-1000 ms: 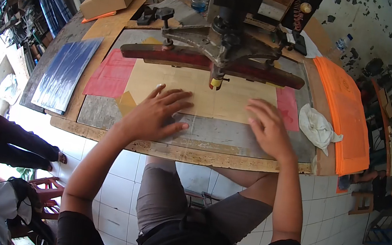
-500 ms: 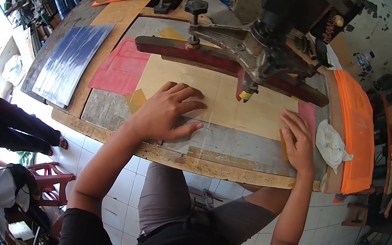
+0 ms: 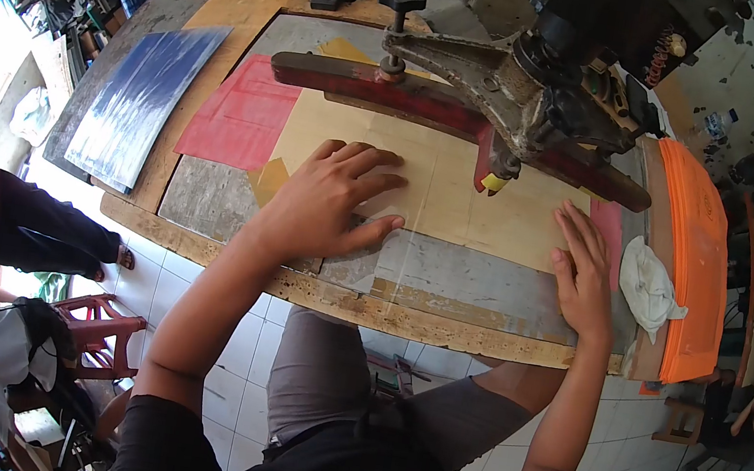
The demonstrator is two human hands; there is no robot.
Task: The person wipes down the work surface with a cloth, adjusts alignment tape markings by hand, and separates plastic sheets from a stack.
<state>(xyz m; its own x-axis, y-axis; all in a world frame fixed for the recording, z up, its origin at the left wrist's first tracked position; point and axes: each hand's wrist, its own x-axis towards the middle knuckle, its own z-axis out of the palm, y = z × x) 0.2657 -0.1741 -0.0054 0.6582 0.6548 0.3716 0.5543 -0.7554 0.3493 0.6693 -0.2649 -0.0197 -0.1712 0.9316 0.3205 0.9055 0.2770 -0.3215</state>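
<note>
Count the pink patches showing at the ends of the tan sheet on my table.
2: a larger pink patch past the tan sheet on the left, and a narrower pink patch on the right, beside the right hand. More pink may be hidden underneath.

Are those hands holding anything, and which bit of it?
Nothing looks gripped: the left hand is spread over the left part of the tan sheet, and the right hand over its right end. Whether they press down, I can't tell.
</note>
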